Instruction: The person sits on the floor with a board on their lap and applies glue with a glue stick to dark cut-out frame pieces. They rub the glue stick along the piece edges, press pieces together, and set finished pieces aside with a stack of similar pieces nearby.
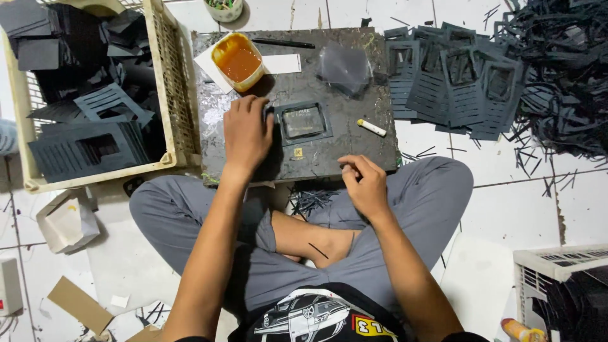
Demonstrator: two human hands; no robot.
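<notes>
I sit cross-legged on the floor at a dark work board (329, 158). My left hand (247, 133) lies flat on the board, fingers pressing the left edge of a dark square frame piece (303, 121) with a clear window. My right hand (364, 183) hovers at the board's near edge, fingers pinched together; whether something thin is between them I cannot tell. A small white stick (371, 127) lies on the board right of the frame. An open tub of orange glue (238, 61) stands at the board's far left, beside a thin black brush (282, 43).
A cream plastic crate (174, 95) of dark cut pieces stands at the left. A pile of dark slotted card frames (453, 82) and black offcut strips (563, 76) lie at the right. A clear film piece (344, 65) rests on the board. Another white crate (557, 263) is at lower right.
</notes>
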